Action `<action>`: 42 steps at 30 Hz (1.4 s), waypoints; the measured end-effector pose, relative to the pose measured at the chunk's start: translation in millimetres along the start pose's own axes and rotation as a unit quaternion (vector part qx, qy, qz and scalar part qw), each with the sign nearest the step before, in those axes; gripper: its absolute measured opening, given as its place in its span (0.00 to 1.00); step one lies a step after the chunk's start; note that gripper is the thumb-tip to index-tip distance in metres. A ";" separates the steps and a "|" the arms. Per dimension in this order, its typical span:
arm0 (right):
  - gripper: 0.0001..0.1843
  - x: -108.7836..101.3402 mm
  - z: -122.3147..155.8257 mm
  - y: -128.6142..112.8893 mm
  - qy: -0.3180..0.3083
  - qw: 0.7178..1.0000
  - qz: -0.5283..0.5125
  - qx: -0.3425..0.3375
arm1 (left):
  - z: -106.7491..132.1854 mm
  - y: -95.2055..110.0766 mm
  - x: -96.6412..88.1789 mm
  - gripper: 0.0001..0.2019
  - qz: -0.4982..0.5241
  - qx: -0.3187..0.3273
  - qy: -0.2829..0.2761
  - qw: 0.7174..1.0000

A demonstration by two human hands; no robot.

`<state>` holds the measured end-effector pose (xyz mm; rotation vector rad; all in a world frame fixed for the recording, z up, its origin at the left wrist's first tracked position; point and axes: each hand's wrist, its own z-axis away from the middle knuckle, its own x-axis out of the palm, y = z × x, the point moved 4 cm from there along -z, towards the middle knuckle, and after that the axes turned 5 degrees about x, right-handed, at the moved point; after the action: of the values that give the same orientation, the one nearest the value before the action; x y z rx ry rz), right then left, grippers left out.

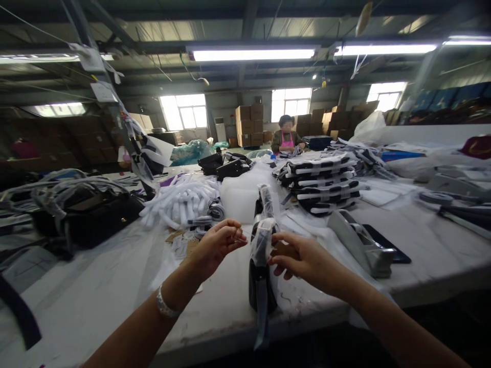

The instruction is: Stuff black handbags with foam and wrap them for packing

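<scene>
The black bag [261, 289] stands on edge at lower centre, on the near rim of the white table [115, 296]. Clear plastic wrap [263, 239] covers its top. The left hand [218, 245], just left of the wrap, has thumb and forefinger pinched closed; anything held is too fine to tell. The right hand [307, 261] is half curled, fingertips touching the wrap; a firm hold cannot be confirmed. A tape dispenser [362, 245] lies to the right.

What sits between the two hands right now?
Head view: the plastic-wrapped handle of the black bag stands upright between the left hand and the right hand, nearer the right.
</scene>
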<state>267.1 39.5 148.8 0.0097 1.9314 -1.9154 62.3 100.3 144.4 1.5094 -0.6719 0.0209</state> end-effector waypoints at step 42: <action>0.42 4.1 2.8 -22.1 0.016 0.954 -0.290 -0.076 | 44.9 31.4 73.1 0.24 -0.607 0.407 -0.147 0.667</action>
<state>257.7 34.5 168.8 -0.6415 2.2741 -2.1017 91.7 33.7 199.7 2.6191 0.3244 -1.1037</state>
